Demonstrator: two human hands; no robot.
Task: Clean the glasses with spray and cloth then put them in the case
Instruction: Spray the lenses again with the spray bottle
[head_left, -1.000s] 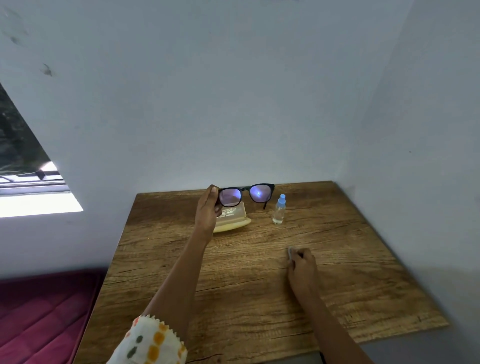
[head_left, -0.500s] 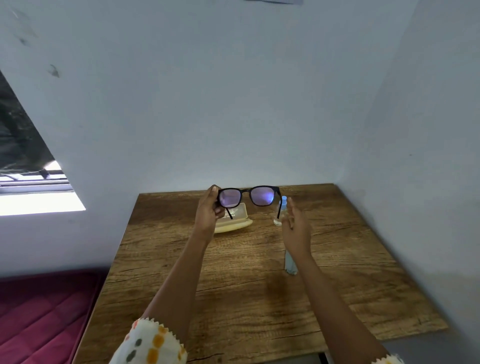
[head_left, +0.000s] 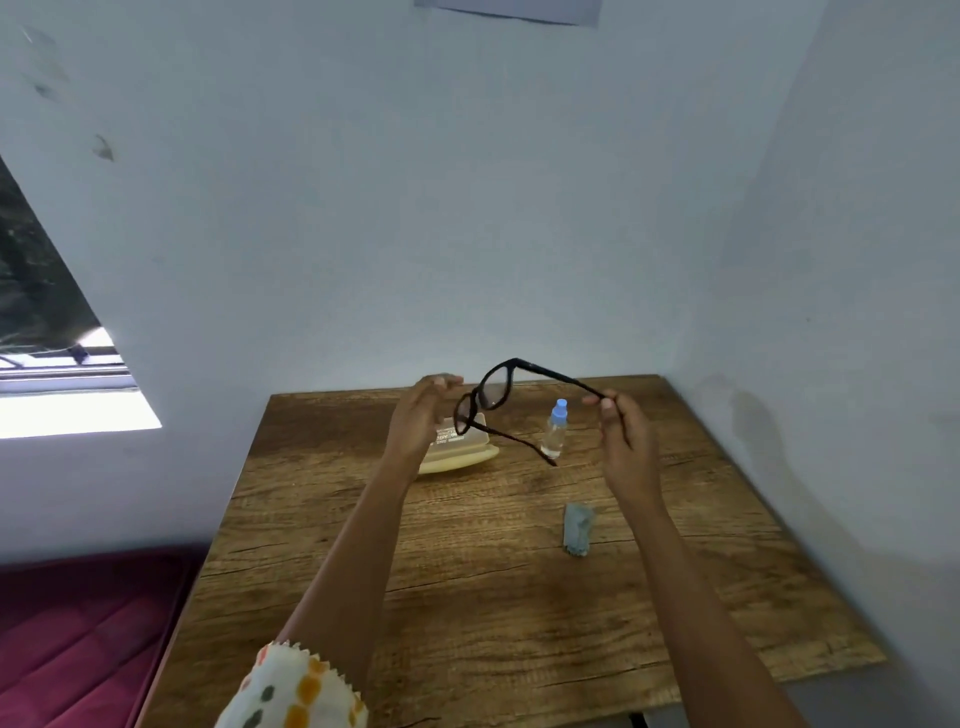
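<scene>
Case (head_left: 457, 457) open, poss. label inside | bottle (head_left: 555, 434): clear liquid | glasses (head_left: 493, 389) held

What you're wearing
Your left sleeve (head_left: 293, 688), at seven o'clock, is white with orange and grey-green blotches and a zigzag-cut cuff.
</scene>
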